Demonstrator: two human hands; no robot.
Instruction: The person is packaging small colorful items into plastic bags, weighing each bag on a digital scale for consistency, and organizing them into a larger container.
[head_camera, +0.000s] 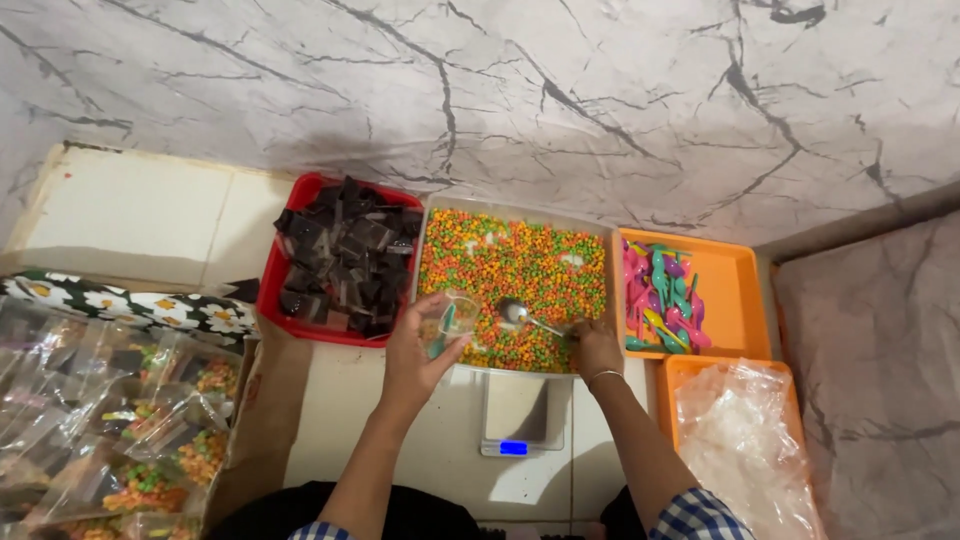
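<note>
- Head view: the left hand (418, 352) has its fingers curled round a small clear pouch (452, 318) with a green bit inside, held over the near left corner of the metal tray (430, 215).
- The right hand (596, 345) pinches the handle of a metal spoon (520, 313), whose bowl rests on the candy near the tray's middle.
- The tray is heaped with small round candies (500, 260) in orange, green and yellow, a pebbly layer with a few bare patches.
- Just left of it, a red tub (272, 270) holds a jumble of flat, glossy dark squares (350, 255).
- To the right, an orange tray (745, 285) carries thin pink, teal and yellow plastic spoons (662, 295); nearer, a second orange tray (685, 372) holds crinkled clear bags (740, 440).
- A small scale (520, 415) with a lit blue display stands between the forearms, partly under the metal tray's edge.
- At far left lie filled clear packets (120, 440), shiny and creased.
- All sits on white marble floor (600, 90) with dark veins.
</note>
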